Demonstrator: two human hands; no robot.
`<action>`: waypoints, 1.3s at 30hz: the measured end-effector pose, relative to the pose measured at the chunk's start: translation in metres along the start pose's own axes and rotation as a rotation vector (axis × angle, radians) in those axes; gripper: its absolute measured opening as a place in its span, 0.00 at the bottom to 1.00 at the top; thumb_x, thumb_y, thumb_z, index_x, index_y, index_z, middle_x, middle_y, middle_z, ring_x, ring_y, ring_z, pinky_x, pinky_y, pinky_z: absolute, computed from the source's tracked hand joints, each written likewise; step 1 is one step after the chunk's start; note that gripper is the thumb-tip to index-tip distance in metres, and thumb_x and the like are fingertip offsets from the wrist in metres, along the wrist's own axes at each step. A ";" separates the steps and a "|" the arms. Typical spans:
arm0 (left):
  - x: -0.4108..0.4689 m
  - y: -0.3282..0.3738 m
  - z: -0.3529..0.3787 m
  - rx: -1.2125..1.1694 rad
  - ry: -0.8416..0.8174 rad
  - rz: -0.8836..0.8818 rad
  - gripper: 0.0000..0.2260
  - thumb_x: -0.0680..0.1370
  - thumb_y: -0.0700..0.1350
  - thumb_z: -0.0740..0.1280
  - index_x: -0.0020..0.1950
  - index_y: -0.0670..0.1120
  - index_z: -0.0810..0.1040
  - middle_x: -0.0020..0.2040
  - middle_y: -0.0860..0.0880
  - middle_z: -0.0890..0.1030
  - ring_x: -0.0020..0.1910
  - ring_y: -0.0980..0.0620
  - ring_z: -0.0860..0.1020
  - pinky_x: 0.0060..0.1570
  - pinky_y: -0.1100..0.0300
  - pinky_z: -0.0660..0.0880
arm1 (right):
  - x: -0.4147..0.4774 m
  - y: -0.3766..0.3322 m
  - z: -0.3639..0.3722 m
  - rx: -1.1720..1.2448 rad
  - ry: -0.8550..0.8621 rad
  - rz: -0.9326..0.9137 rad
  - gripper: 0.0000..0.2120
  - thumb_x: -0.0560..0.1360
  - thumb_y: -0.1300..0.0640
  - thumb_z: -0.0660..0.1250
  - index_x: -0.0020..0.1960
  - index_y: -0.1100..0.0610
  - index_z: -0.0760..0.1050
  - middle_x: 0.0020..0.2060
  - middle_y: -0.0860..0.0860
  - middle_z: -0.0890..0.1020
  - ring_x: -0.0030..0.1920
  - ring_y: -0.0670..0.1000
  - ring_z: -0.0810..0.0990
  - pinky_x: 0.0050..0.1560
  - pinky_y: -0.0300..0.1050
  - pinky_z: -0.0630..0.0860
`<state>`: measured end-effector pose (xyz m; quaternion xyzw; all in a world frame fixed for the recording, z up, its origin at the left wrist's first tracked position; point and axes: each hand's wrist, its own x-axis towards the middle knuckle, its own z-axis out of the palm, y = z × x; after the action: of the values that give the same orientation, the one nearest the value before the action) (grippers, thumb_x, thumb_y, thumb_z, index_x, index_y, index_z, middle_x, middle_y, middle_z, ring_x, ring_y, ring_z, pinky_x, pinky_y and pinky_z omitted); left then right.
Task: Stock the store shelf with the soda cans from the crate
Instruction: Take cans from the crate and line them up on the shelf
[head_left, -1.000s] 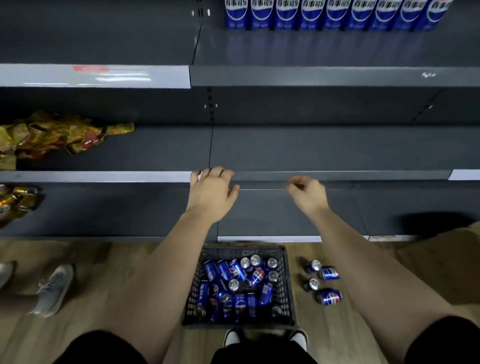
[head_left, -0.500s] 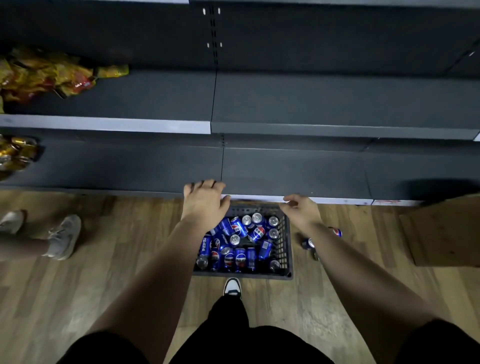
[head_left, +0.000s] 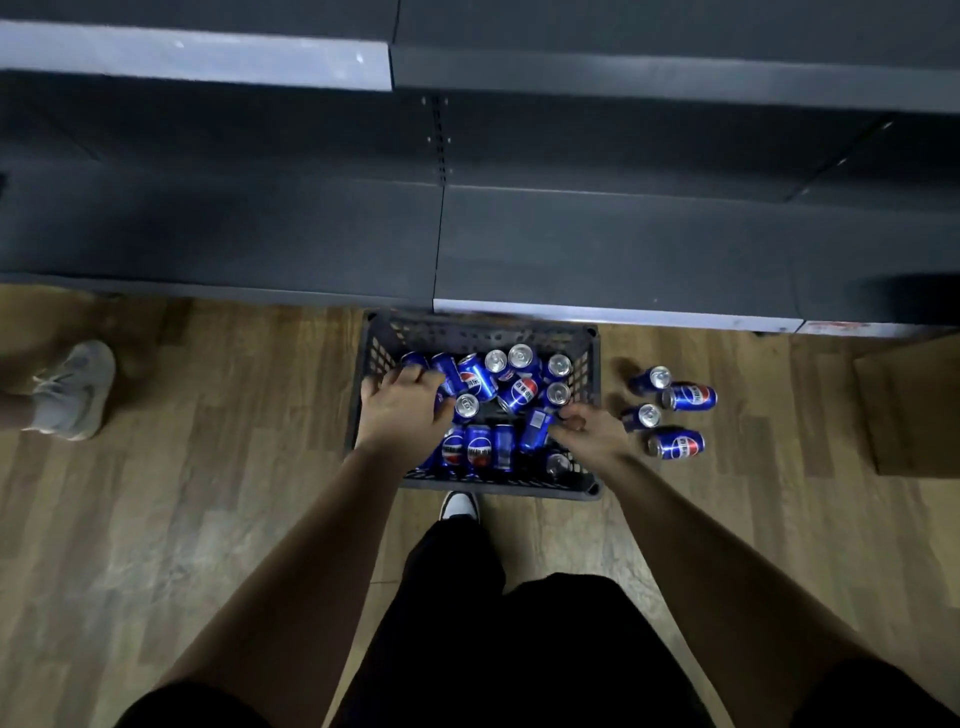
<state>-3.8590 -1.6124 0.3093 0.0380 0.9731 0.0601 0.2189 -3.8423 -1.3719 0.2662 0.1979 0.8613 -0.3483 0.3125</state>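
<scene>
A dark plastic crate stands on the wooden floor against the bottom shelf, holding several blue soda cans. My left hand is down in the crate's left side, its fingers spread over the cans there and touching them. My right hand is at the crate's right side, fingers and thumb curled on a tilted blue can. The bottom shelf board is bare and dark.
Several loose soda cans lie and stand on the floor right of the crate. A cardboard box sits at the far right. Another person's grey shoe is at the left. My own shoe is just behind the crate.
My view has tipped down from the shelves to the floor. Both hands have dropped from the shelf edge into the crate and onto the cans.
</scene>
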 end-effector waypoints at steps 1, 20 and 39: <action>0.009 -0.003 0.019 0.003 -0.007 -0.001 0.19 0.81 0.56 0.55 0.69 0.51 0.69 0.66 0.48 0.72 0.65 0.46 0.69 0.68 0.47 0.58 | 0.013 0.009 0.012 -0.010 -0.004 0.005 0.15 0.75 0.51 0.69 0.59 0.55 0.79 0.53 0.55 0.83 0.56 0.55 0.80 0.52 0.42 0.72; 0.145 -0.055 0.270 -0.081 0.062 0.006 0.18 0.81 0.54 0.57 0.69 0.50 0.70 0.66 0.47 0.72 0.65 0.45 0.69 0.65 0.48 0.58 | 0.232 0.122 0.189 -0.097 -0.191 0.007 0.23 0.76 0.51 0.67 0.69 0.56 0.73 0.63 0.54 0.78 0.60 0.52 0.77 0.52 0.36 0.67; 0.177 -0.074 0.328 -0.094 0.018 0.007 0.18 0.81 0.54 0.57 0.69 0.50 0.70 0.67 0.47 0.72 0.66 0.46 0.69 0.67 0.47 0.58 | 0.296 0.134 0.235 -0.344 -0.286 -0.024 0.24 0.80 0.58 0.59 0.75 0.59 0.62 0.72 0.60 0.68 0.69 0.59 0.70 0.64 0.44 0.68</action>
<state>-3.8805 -1.6345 -0.0691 0.0307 0.9710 0.1070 0.2114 -3.8881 -1.4142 -0.1297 0.0799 0.8573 -0.2245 0.4564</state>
